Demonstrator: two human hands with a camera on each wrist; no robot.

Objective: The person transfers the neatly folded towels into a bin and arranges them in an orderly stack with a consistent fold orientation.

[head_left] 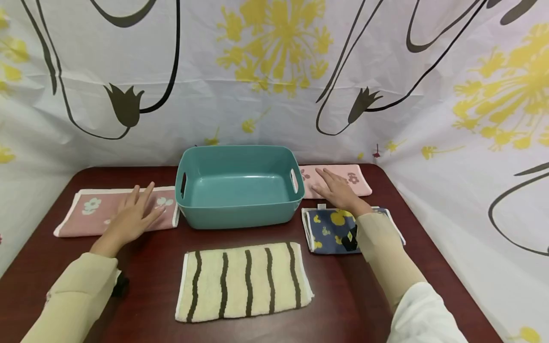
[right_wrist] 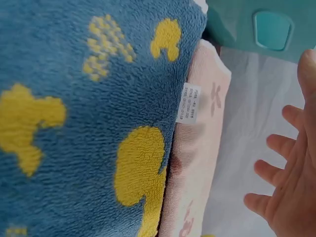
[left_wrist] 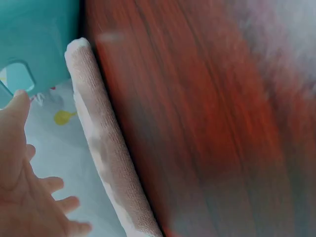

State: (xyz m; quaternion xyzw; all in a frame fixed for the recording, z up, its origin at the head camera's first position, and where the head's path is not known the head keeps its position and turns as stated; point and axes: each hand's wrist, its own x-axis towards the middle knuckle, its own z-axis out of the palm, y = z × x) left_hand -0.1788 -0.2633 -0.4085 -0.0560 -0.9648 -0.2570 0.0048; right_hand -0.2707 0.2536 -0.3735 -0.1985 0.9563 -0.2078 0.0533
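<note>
Left hand (head_left: 130, 216): fingers spread, grasping nothing, above a folded rose-pink terry towel (head_left: 92, 216) with pale flowers and white edging, lying left of a rectangular teal plastic basin (head_left: 240, 217). Right hand (head_left: 340, 191): fingers apart, grasping nothing, above a folded pale-pink towel (head_left: 359, 180) with darker flowers, right of the basin. Blue towel (head_left: 323, 238) with yellow motifs: folded, white-labelled, nearer. Cream towel (head_left: 236, 281) with wavy brown stripes: flat, in front of the basin.
</note>
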